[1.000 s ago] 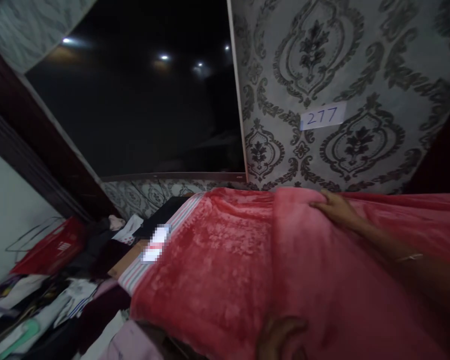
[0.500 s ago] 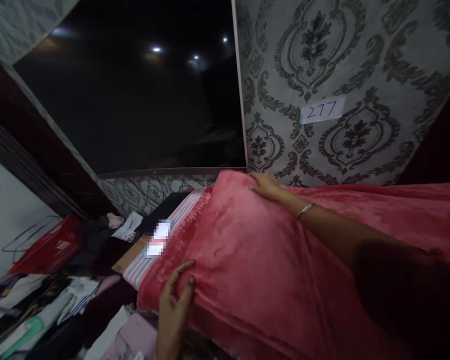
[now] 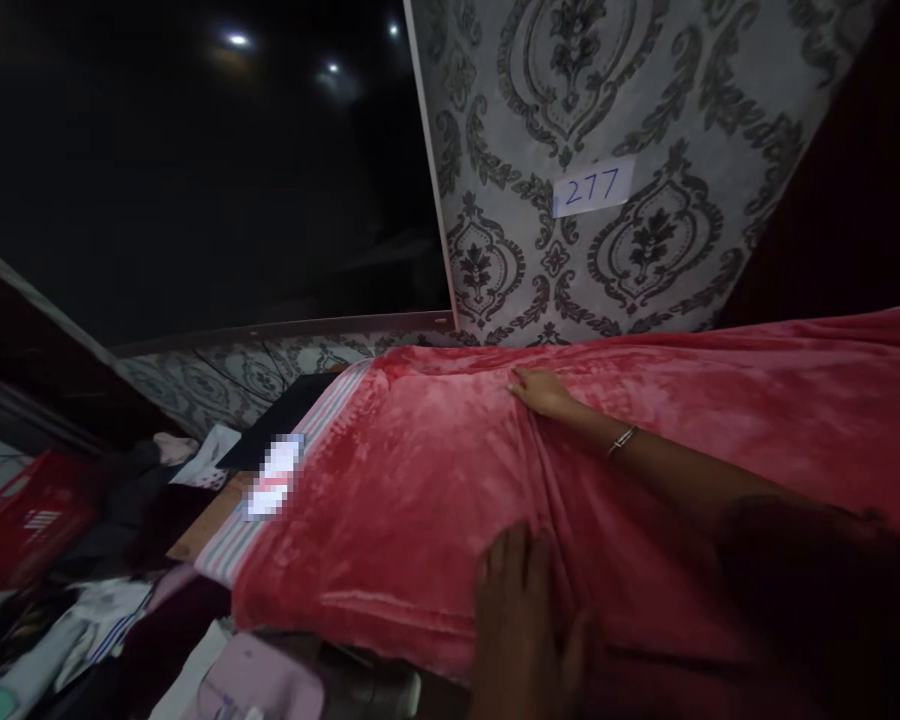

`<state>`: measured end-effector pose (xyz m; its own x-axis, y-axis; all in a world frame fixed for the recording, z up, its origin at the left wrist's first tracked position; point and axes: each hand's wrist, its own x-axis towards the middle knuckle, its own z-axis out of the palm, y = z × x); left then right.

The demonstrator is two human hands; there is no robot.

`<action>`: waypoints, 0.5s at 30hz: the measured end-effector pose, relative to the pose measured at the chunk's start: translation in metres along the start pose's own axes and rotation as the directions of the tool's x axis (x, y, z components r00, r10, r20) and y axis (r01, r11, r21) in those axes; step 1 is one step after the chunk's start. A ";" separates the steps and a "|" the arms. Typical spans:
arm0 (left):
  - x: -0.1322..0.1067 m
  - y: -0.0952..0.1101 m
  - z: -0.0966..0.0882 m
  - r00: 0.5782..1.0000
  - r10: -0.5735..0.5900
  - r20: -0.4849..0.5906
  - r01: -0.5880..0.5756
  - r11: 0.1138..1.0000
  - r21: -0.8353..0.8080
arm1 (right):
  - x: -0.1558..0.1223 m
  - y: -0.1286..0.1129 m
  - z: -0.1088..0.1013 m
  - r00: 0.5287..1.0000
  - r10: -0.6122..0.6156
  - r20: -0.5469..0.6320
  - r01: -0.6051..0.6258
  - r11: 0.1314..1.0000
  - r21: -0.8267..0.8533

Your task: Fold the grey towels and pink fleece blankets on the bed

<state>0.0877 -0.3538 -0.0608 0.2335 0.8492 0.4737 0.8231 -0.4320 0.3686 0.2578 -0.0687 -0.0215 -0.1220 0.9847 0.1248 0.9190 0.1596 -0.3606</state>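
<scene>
Hands apart on a plush red fabric blanket [image 3: 397,480] spread below a white paper label [image 3: 594,186] reading 277, a person's left hand [image 3: 516,600] lies flat, apparently to smooth it; the right hand [image 3: 544,393] meets a crease [image 3: 536,470], perhaps steadying it, grip unclear.

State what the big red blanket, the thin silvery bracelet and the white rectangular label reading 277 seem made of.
Big red plush blanket: probably synthetic fleece, soft and short-napped; its pile shows lighter and darker patches. Thin silvery bracelet: likely polished metal, given its bright glint; which metal is unclear. White rectangular label: seemingly matte paper, flat and handwritten on.
</scene>
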 end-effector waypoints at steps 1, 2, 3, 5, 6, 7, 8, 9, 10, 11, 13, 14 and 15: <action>0.001 0.008 0.003 0.999 -0.025 0.038 0.026 1.000 -0.005 | -0.002 0.001 -0.001 1.000 0.030 0.002 -0.030 0.999 0.014; 0.001 0.013 0.004 0.996 -0.060 0.059 0.060 0.998 -0.001 | -0.003 0.002 -0.001 0.999 0.054 0.005 -0.054 0.998 0.031; 0.001 0.016 0.002 0.993 -0.092 0.070 0.091 0.996 0.009 | -0.004 0.002 -0.001 0.997 0.071 0.009 -0.072 0.996 0.051; 0.000 0.017 -0.004 0.990 -0.119 0.075 0.117 0.993 0.023 | -0.007 0.000 0.000 0.995 0.101 0.020 -0.103 0.990 0.094; -0.001 0.017 -0.007 0.990 -0.119 0.075 0.117 0.993 0.023 | -0.007 0.000 0.000 0.993 0.116 0.026 -0.118 0.986 0.116; -0.002 0.016 -0.009 0.991 -0.110 0.077 0.109 0.994 0.016 | -0.008 -0.001 0.001 0.991 0.131 0.032 -0.134 0.981 0.137; -0.002 0.016 -0.011 0.992 -0.094 0.080 0.094 0.996 0.005 | -0.009 -0.001 0.001 0.989 0.144 0.038 -0.149 0.976 0.158; -0.002 0.016 -0.011 0.994 -0.076 0.078 0.076 0.997 -0.004 | -0.010 -0.001 0.001 0.987 0.155 0.042 -0.160 0.971 0.178; -0.003 0.015 -0.012 0.996 -0.058 0.069 0.058 0.998 -0.007 | -0.011 -0.001 0.001 0.986 0.163 0.044 -0.168 0.966 0.198; -0.002 0.015 -0.011 0.998 -0.038 0.058 0.038 0.999 -0.002 | -0.014 0.000 0.000 0.985 0.168 0.045 -0.174 0.961 0.217; -0.001 0.014 -0.011 1.000 0.012 0.029 -0.013 0.999 0.031 | -0.019 0.001 -0.001 0.983 0.175 0.048 -0.181 0.952 0.246; 0.001 0.013 -0.012 0.999 0.040 0.010 -0.041 0.998 0.053 | -0.023 0.002 -0.002 0.983 0.175 0.053 -0.183 0.948 0.260; 0.003 0.013 -0.012 0.998 0.068 -0.014 -0.067 0.995 0.076 | -0.028 0.003 -0.002 0.984 0.170 0.059 -0.180 0.943 0.280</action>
<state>0.0932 -0.3604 -0.0453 0.2816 0.8134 0.5089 0.8429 -0.4632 0.2739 0.2646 -0.0958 -0.0238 0.0142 0.9999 0.0066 0.7837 -0.0070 -0.6211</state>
